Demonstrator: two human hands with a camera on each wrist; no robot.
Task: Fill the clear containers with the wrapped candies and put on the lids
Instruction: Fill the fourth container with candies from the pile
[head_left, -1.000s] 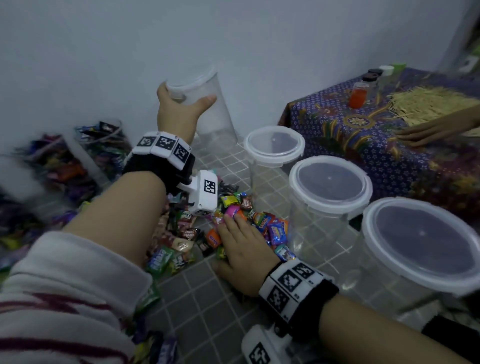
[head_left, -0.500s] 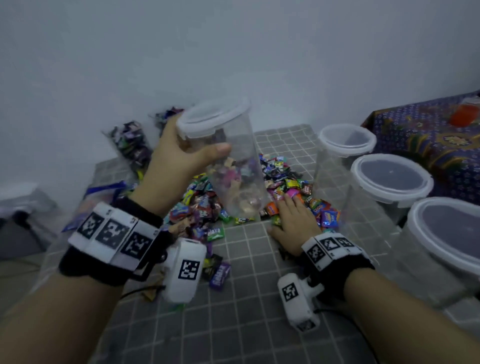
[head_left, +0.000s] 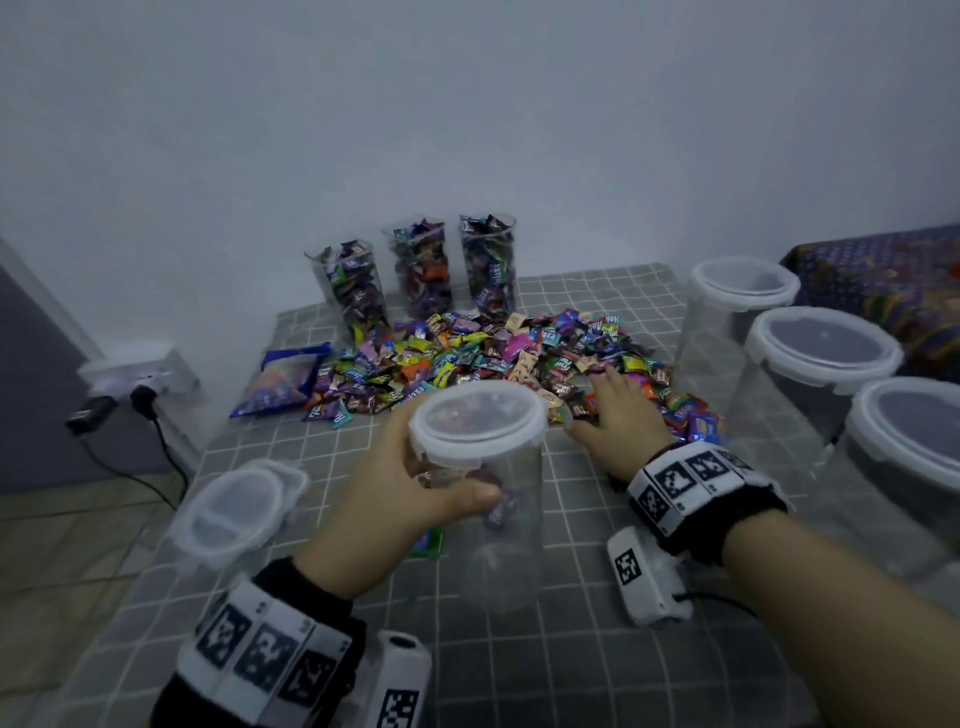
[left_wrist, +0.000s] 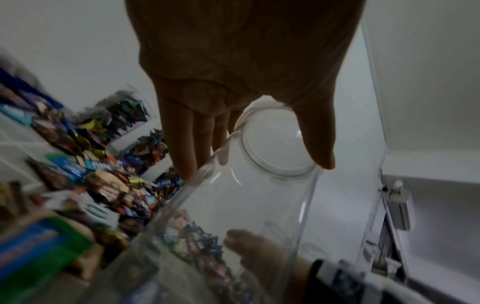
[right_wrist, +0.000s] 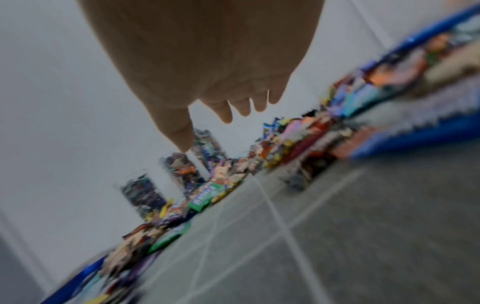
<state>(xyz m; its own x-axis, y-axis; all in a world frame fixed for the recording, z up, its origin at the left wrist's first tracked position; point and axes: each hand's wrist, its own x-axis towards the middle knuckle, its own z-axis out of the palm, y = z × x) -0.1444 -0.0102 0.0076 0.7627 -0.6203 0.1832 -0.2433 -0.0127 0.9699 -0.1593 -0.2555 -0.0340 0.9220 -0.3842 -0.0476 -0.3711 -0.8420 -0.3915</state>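
My left hand (head_left: 447, 483) grips a clear container (head_left: 501, 551) just under its white lid (head_left: 478, 428), thumb in front, over the near middle of the grey checked cloth (head_left: 571, 670). The container (left_wrist: 246, 195) looks empty, and I cannot tell whether its base touches the cloth. My right hand (head_left: 615, 410) lies flat with straight fingers (right_wrist: 226, 111) on the near right edge of the wrapped candy pile (head_left: 493, 353). Three lidless containers (head_left: 423, 270) packed with candies stand by the wall.
Three lidded, empty clear containers (head_left: 823, 358) line the right side. A stack of spare lids (head_left: 234, 514) lies at the left edge. A blue candy bag (head_left: 280, 379) sits left of the pile. A power strip (head_left: 140, 374) with plugs lies on the floor.
My left hand has brought the lidded container from up by the wall down and toward me. My right hand has stayed on the pile's edge. The head view has swung left.
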